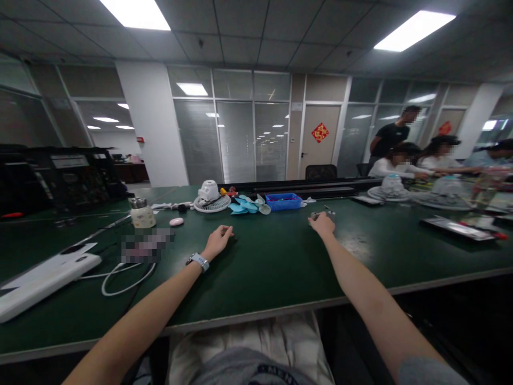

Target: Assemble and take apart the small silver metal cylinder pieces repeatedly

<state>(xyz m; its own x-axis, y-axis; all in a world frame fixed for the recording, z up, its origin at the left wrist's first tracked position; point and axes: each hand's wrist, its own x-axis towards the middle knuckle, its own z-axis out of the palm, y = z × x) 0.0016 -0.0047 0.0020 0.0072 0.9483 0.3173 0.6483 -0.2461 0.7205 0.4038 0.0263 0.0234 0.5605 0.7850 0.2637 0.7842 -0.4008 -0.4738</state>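
Note:
My left hand, with a watch on its wrist, rests above the green table. Its fingers are curled together, and a small dark thing shows by the fingertips, too small to name. Farther right, my right hand reaches forward with its fingers drawn together at a small greyish metal part. Just beyond it lie a few tiny metal pieces. Between and behind the hands are a blue plastic basket, light-blue fan blades and a white fan head with its grille.
On the left are a jar-like bottle, a pink oval object, a white cable and a long white device. A metallic tray and more fan parts lie to the right, where several people work.

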